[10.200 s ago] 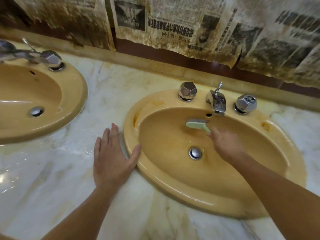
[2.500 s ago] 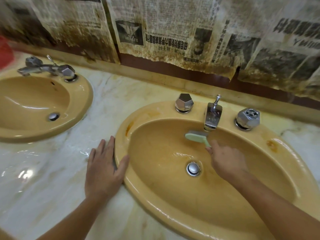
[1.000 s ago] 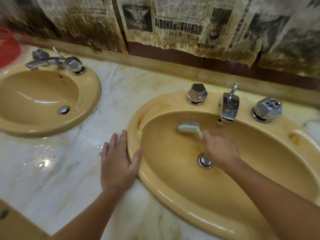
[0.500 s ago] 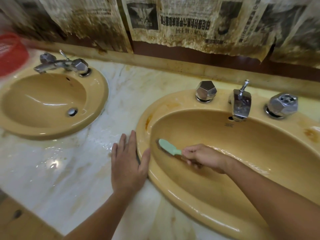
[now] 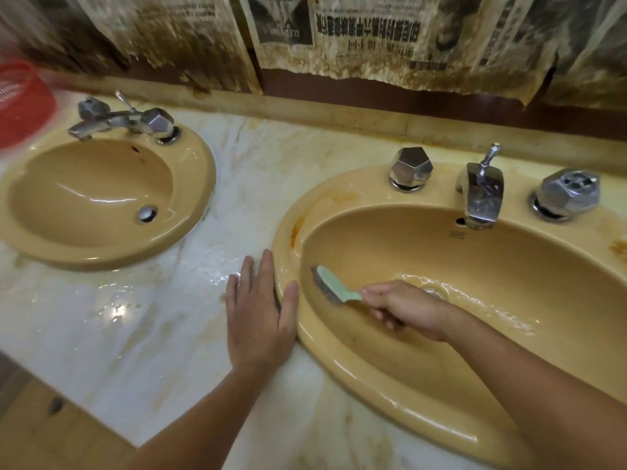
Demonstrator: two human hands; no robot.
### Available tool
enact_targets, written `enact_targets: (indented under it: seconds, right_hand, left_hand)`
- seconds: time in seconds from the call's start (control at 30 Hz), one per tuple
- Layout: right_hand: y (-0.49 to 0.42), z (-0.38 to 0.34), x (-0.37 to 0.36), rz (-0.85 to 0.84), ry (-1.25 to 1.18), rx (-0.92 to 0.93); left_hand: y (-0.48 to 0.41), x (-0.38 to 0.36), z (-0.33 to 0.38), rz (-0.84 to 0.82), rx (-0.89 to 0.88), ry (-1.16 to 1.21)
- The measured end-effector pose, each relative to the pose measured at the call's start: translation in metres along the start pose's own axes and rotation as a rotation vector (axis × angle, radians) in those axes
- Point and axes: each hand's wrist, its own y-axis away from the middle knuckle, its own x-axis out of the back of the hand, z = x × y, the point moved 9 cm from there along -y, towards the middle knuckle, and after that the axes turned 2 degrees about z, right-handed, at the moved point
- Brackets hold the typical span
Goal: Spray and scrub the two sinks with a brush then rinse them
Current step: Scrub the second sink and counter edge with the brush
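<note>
At the far left edge of the counter [image 5: 142, 337] a red basket [image 5: 20, 100] shows, blurred. Next to it sits the left sink [image 5: 190, 212], set into the marble near the back edge, its tap [image 5: 101, 122] and faceted knob [image 5: 157, 119] along its back rim, its drain [image 5: 147, 213] low in the bowl. The marble between the two sinks is wet and glints.

My left hand [image 5: 259, 317] lies flat on the counter, fingers straight and together, the thumb resting against the left rim of the right sink [image 5: 373, 378].

My right hand [image 5: 405, 308] is inside that bowl, fingers curled round the handle of the brush [image 5: 330, 284]. The pale green head points left and its bristles press the left inner wall of the bowl, just right of my left thumb. Water pools and ripples in the bowl behind my right hand.

On the back rim of the right sink stand a faceted knob [image 5: 410, 167], the spout [image 5: 481, 198] with its lift rod, and a second knob [image 5: 566, 193]. A small mark sits printed under the spout, too small to read. Rust-coloured stains spot the rim at its left and right.

Behind the counter, stained newspaper [image 5: 366, 35] is pasted upside down on the wall; its headline characters are too blurred for me to read.
</note>
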Motion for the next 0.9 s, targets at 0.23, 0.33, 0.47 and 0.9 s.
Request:
enact_targets:
  seconds: [0.23,0.33,0.47,0.9]
  right_hand:
    - [0.014,0.017,-0.001,-0.005,0.018,-0.094]
    - [0.017,0.016,0.035,0.318,0.230,-0.021]
    - [0.028,0.041,0.027,0.145,0.114,-0.165]
    - [0.042,0.043,0.033,0.098,0.192,-0.272]
  left_hand:
    - [0.002,0.001,0.002,0.006,0.003,-0.001]
    - [0.001,0.002,0.001,0.011,0.004,-0.015]
    - [0.002,0.004,0.002,0.013,0.023,-0.009]
    - [0.002,0.005,0.004,0.025,0.009,-0.030]
